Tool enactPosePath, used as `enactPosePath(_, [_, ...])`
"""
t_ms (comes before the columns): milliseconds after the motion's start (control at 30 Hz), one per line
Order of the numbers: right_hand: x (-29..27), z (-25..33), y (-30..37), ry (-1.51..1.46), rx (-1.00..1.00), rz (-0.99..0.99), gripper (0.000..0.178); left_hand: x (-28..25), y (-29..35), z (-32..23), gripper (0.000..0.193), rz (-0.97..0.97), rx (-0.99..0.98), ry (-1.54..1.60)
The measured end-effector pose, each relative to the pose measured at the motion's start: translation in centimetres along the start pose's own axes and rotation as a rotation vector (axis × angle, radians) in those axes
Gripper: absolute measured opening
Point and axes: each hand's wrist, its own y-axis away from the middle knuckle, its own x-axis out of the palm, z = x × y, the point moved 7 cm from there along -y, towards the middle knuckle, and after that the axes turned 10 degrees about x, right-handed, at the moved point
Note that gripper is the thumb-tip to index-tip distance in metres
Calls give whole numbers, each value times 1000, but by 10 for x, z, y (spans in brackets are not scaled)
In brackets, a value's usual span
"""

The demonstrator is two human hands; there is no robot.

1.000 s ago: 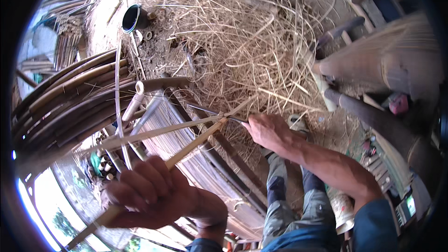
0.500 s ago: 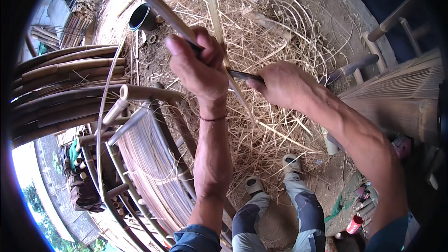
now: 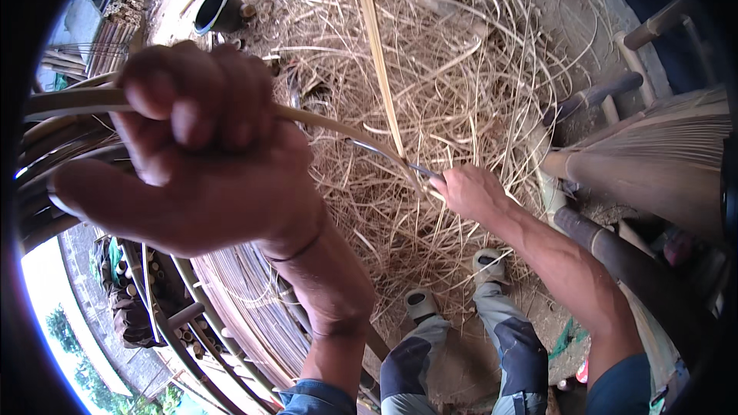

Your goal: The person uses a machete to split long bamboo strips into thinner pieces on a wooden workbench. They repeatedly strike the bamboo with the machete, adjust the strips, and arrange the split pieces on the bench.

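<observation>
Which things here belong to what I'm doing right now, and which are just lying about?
In use:
bamboo strip, gripped in the left hand
knife, held in the right hand
pale strip, meeting both near the blade

Lying about:
dark bucket
loose shavings on the ground
bundle of canes

The left hand (image 3: 200, 146) is blurred, and its fingers hide a stretch of the strip (image 3: 338, 127), whose far end is lost at the dark left rim. The right hand (image 3: 473, 192) covers the near end of the knife (image 3: 420, 170). The view's top edge cuts off the sliver (image 3: 374, 54). By the left edge of the shavings (image 3: 461, 107), the bucket (image 3: 219, 9) is too dark inside to tell its contents.
</observation>
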Motion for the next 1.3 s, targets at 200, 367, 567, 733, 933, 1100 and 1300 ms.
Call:
enactPosePath(200, [-11, 26, 12, -82, -32, 83, 36, -12, 7, -15, 43, -11, -83, -27])
enactPosePath(367, [-44, 57, 39, -697, -298, -188, 37, -11, 20, -31, 25, -65, -138, 85])
enactPosePath(567, [141, -59, -11, -128, 212, 241, 40, -21, 29, -61, 21, -144, -161, 69])
enactPosePath(733, [209, -77, 2, -207, 214, 270, 38, -65, 41, -139, 29, -205, 47, -64])
enactPosePath(933, [287, -143, -3, -96, 355, 232, 43, -62, 87, -164, 24, -126, -41, -226])
enactPosePath(1100, [244, -111, 24, -378, 579, 505, 41, -61, 110, -216, 14, -78, -167, -593])
enactPosePath(1300, [144, 76, 176, -1553, 640, 454, 47, -49, 163, -297, 30, -880, -297, -549])
